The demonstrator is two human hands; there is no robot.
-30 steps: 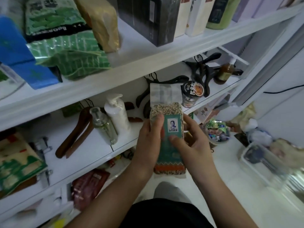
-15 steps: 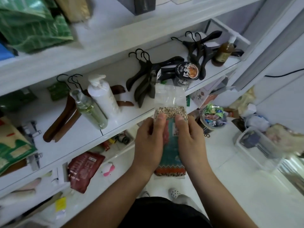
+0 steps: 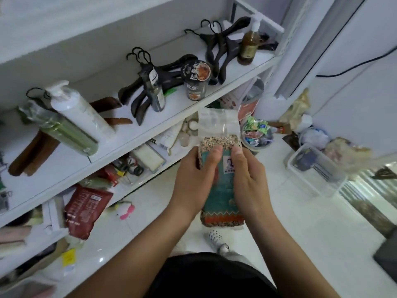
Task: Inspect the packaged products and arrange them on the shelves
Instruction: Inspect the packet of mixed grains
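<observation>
You hold the grain packet (image 3: 222, 190) upright in front of the shelving, above the floor (image 3: 290, 222). Your left hand (image 3: 193, 179) and right hand (image 3: 250, 179) each wrap round a side, thumbs pressed on its front just below the clear, empty top flap. The middle shelf (image 3: 180, 106) just beyond carries a noodle cup (image 3: 195, 80), black hangers (image 3: 167, 72) and a leaning white pump bottle (image 3: 81, 112). Crowding looks the likeliest trouble: pushed in among these, the packet may tip the cup or snag a hanger hook. Loosen one hand too soon and the dense block could slip to the tiles. Lifting it by the flap alone might tear the flap.
</observation>
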